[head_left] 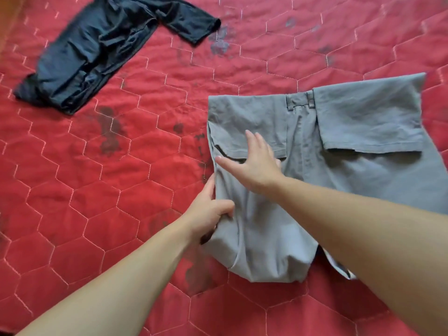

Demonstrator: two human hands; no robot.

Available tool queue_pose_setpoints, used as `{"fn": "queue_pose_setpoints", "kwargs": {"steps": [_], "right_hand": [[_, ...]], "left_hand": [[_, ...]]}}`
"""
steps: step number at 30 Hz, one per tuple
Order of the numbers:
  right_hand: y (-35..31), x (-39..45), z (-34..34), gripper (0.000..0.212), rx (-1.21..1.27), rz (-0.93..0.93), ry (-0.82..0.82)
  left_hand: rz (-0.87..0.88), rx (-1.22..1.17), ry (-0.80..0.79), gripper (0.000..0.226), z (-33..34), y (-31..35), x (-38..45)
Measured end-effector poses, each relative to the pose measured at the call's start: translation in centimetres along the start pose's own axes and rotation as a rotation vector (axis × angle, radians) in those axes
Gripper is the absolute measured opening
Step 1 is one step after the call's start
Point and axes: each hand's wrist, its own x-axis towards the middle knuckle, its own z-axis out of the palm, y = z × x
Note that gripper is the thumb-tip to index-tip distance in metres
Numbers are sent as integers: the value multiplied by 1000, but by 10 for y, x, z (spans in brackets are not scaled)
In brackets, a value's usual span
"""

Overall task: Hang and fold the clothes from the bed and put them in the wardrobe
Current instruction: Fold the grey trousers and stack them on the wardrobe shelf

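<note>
Both forearms reach in: left hand [208,209] pinches the near-left edge of the grey trousers [303,190] to anchor it, right hand [257,163] lies flat, fingers released, smoothing. Black shirt [97,54] waits far left on the bed [121,202].

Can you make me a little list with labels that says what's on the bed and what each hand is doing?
surface: red quilted bedcover with hexagon stitching and dark stains
being folded: grey trousers, partly folded, lying on the right side
left hand: grips the left edge of the grey trousers
right hand: lies flat on the grey trousers, fingers straight
waiting: dark shirt, roughly folded, one sleeve sticking out, at the upper left
wardrobe: not in view
</note>
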Motion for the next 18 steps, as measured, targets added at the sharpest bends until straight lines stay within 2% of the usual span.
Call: {"fn": "queue_pose_setpoints", "kwargs": {"steps": [2,4,7,8,10,13,18], "right_hand": [[-15,16,0,109,-41,14,-63],[-29,26,4,94,-7,80,-113],[-35,36,2,23,2,105,-88],[-32,37,-3,8,2,89,-63],[-21,34,-16,14,88,52,-52],[6,25,-46,27,346,13,-83],[52,6,-125,18,826,48,-127]], "left_hand": [[33,63,-1,102,10,1,0],[59,118,-2,97,18,-1,0],[73,172,13,86,25,3,4],[84,168,7,85,29,6,6],[93,142,-16,85,42,14,4],[146,137,-59,88,71,23,-1],[244,42,-185,98,144,52,-2]]}}
